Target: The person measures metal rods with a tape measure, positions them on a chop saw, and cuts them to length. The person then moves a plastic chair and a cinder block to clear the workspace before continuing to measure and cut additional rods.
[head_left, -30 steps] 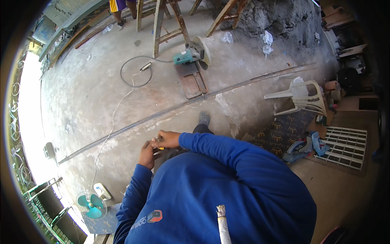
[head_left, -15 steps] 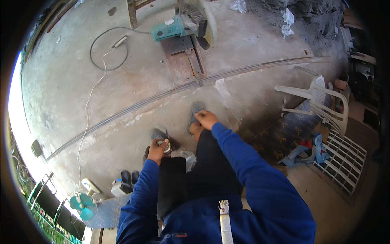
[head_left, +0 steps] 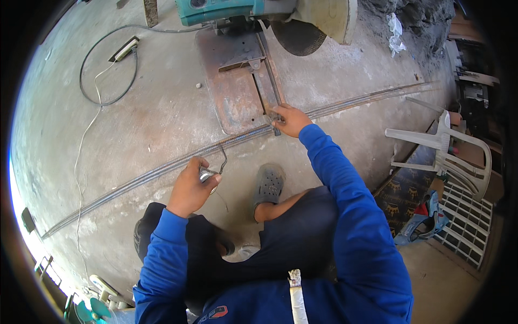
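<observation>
In my left hand (head_left: 190,186), fingers closed, is a small round silvery object (head_left: 207,175); its kind is partly hidden by the fingers. A dark bent hook-like piece (head_left: 224,159) and a thin wire-like strand show beside it. My right hand (head_left: 290,120) reaches to the front end of the chop saw's rusty base plate (head_left: 229,108). Its fingers are pinched at the metal clamp end (head_left: 270,120) there, just by the long steel rods (head_left: 183,162) on the floor. The teal chop saw (head_left: 221,9), with its dark cutting disc (head_left: 298,38), stands beyond the plate.
A black cable and a white cord meet at a socket strip (head_left: 127,48) on the concrete at left. To the right are a white plastic chair (head_left: 458,146), a blue cloth item (head_left: 423,224) and a white grid (head_left: 467,227). A cigarette (head_left: 297,297) juts out below me.
I have bent down closer to the saw and rods. My right hand has moved from beside my shoe up to the clamp end; my left hand has moved forward with the round object.
</observation>
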### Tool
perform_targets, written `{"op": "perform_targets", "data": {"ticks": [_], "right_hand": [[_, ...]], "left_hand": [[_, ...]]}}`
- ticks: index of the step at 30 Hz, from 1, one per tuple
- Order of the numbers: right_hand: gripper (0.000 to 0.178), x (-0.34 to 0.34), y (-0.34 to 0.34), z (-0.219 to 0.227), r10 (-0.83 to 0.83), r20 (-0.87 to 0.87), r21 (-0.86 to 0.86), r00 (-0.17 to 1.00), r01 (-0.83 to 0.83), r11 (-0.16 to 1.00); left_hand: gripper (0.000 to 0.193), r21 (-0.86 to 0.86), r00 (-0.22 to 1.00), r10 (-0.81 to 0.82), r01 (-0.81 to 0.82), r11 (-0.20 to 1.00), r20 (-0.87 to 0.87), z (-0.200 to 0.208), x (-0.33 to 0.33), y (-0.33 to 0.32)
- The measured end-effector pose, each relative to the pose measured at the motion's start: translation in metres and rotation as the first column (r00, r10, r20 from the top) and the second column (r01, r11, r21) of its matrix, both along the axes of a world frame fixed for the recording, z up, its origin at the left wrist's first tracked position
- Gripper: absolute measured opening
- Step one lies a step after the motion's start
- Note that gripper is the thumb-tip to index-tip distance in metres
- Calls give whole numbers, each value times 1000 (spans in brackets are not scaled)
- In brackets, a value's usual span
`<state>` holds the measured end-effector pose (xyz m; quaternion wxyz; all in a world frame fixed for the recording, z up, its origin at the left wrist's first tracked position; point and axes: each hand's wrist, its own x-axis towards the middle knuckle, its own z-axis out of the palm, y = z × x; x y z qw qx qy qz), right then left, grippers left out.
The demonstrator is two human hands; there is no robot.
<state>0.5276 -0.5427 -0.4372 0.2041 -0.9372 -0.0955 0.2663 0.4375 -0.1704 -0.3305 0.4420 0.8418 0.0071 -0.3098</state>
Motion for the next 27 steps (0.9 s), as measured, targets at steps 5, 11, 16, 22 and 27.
{"op": "perform_targets", "data": {"ticks": [5,11,16,22,27], "right_hand": [[36,-15,0,-15,97,90,-90,991,-89,992],[39,-101,-5,-40,-79,451,68,889,54,996],[64,-114,4,-90,-732,-96,248,674,729,638],[81,-93,25,-88,-672,17,207,740,655,726],[80,-74,36,-79,-736,-122,330,665,727,602]], "left_hand": [[43,52,970,-222,218,975,98,-7,20,-23],[43,20,902,-386,389,921,194,-22,27,-36],[44,72,865,-461,456,887,198,-30,26,-17],[45,182,884,-463,447,876,57,-34,19,16],[46,192,887,-462,450,872,20,-31,17,26]]}}
